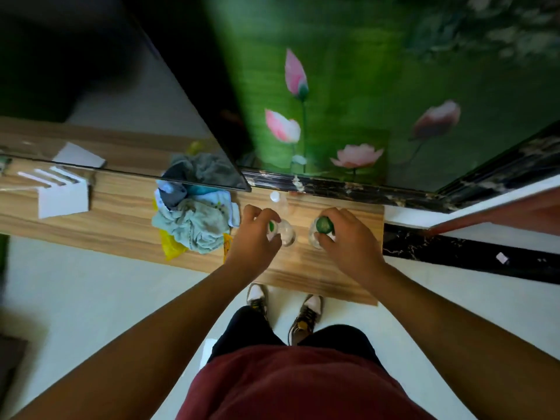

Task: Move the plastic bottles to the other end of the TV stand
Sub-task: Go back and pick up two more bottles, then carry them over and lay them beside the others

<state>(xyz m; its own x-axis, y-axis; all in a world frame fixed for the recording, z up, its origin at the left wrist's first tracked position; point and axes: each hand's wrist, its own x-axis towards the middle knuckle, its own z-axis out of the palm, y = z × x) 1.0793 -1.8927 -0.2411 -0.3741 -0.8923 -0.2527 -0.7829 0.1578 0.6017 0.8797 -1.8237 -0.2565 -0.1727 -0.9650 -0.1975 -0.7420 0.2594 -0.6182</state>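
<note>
Two clear plastic bottles with green caps stand near the right end of the wooden TV stand [333,277]. My left hand [254,237] grips the top of the left green-capped bottle [286,233]. Around the neck of the right green-capped bottle [324,225] curl the fingers of my right hand [348,237]. A third clear bottle with a white cap [277,199] stands behind them, close to the wall, untouched.
A heap of crumpled cloths [194,216] on a yellow bag lies left of the bottles. A flat black TV screen [188,116] hangs over the stand's back. White boxes [63,198] sit further left. My shoes [285,310] stand on the pale floor.
</note>
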